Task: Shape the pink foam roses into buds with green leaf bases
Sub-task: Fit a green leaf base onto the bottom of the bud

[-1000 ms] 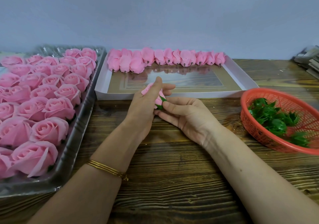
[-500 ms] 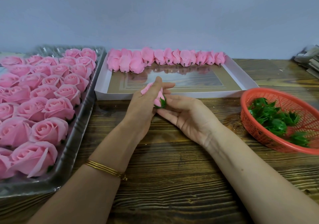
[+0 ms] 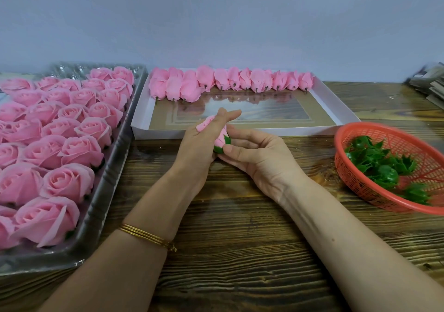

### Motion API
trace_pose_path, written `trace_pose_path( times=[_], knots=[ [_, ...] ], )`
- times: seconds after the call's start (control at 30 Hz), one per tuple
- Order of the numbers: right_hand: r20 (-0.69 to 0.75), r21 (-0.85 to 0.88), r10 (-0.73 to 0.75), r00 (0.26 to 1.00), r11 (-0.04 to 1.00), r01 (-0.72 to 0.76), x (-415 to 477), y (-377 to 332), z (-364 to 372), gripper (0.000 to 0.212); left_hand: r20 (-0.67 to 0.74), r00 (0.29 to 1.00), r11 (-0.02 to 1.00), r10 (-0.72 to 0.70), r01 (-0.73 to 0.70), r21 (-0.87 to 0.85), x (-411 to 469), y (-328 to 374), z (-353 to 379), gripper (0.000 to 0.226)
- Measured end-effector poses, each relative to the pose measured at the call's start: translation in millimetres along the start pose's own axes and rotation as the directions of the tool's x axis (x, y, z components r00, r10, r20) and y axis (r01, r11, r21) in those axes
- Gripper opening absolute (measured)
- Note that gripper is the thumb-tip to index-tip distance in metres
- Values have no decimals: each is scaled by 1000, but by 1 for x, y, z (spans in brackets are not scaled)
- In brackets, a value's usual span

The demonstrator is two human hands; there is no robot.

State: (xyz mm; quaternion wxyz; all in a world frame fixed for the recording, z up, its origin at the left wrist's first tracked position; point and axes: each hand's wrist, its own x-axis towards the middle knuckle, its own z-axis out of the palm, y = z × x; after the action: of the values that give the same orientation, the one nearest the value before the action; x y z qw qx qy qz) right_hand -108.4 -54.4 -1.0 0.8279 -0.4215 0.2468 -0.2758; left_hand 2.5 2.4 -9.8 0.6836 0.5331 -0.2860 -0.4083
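Gripping one bud (image 3: 219,137), left hand (image 3: 198,149) and right hand (image 3: 260,154) meet over grained wooden table (image 3: 240,251), pale wall (image 3: 216,23) behind.

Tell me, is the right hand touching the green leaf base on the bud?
Touching. The head view shows the right hand pinching the green leaf base with no gap, while the left hand grips the pink bud.

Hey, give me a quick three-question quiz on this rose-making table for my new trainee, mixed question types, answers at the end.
1. The red basket of green leaf bases sits on the person's: A left, B right, C straight ahead?
2. True or false: the left hand and right hand both hold one bud.
3. Fill in: finished buds line the white box's ___ edge.
Key: 1 B; 2 true; 3 far.
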Motion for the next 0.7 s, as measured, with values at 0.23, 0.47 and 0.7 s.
trace_pose_path(
  times=[0.23, 0.47, 0.7],
  knots=[
    [-9, -174, -77, 997, 982, 74, -1, 1, -1, 33, 35, 999, 1000, -16, 16, 4, 1, -1, -2, 33],
    [-2, -209, -91, 996, 974, 89, 0, 4, -2, 31, 102, 995, 999, 4, -8, 31, -2, -1, 0, 35],
    [39, -186, -71, 997, 979, 77, 2, 3, -4, 51, 164, 987, 1000, -3, 2, 6, -2, 1, -1, 37]
  ],
)
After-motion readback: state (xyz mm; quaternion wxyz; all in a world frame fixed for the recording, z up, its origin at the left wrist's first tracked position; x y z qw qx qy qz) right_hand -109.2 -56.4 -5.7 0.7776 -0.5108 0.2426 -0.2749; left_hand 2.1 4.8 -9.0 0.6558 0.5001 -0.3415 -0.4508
